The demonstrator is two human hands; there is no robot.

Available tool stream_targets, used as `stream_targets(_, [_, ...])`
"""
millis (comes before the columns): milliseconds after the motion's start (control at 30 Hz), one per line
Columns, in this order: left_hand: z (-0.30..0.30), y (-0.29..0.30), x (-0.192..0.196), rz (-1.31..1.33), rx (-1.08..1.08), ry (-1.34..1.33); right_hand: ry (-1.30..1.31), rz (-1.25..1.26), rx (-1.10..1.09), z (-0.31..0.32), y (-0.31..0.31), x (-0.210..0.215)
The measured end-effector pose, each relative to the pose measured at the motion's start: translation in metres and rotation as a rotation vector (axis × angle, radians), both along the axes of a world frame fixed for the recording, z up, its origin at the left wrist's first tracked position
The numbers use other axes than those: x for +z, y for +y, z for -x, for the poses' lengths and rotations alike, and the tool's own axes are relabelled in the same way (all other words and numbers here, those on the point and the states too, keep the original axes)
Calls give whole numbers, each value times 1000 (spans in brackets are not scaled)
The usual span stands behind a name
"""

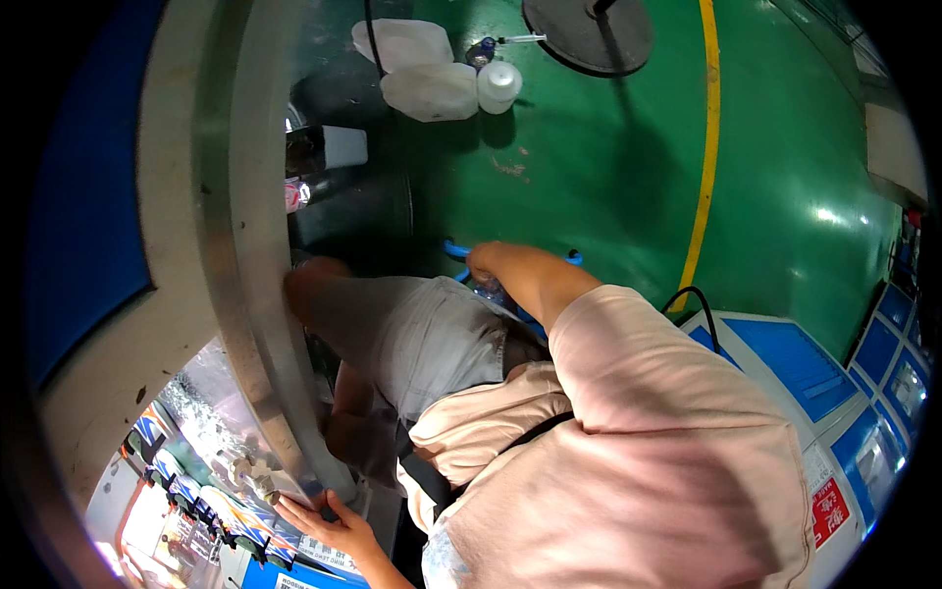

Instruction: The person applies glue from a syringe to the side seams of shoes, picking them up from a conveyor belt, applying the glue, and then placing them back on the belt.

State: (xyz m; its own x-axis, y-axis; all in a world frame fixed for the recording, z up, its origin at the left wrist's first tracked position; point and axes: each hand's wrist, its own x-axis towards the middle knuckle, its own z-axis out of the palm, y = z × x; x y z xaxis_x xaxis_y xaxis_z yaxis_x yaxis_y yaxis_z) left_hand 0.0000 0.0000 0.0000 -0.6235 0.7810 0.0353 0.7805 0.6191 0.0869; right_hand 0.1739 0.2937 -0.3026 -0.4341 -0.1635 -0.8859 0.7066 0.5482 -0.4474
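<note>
Beside the curved grey metal table edge [257, 324]: left hand [329, 527], fingers spread, braced flat against it; right hand [485, 263], well away, fingers curled around a blue tubular bar [454, 250].

We lean over the table edge, floor far ahead of us.
Our left hand [329, 525] rests on the table rim [257, 294] at lower left; our right hand [483, 261] reaches down behind our knee [319, 285]. 2 jugs [417, 69] lie on the floor [608, 177] beyond, a round base [589, 34] to their right.

White plastic jugs [422, 69] on green floor [608, 177]; yellow floor line [703, 147]; round grey base [589, 34].
</note>
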Motion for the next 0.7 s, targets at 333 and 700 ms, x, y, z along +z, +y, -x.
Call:
stream_targets(333, [-2, 0, -25, 23, -45, 104, 41, -99, 106, -31, -38, -36])
stream_targets(700, [8, 18, -37, 158, -17, 182, 90, -246, -170, -9, -20, -42])
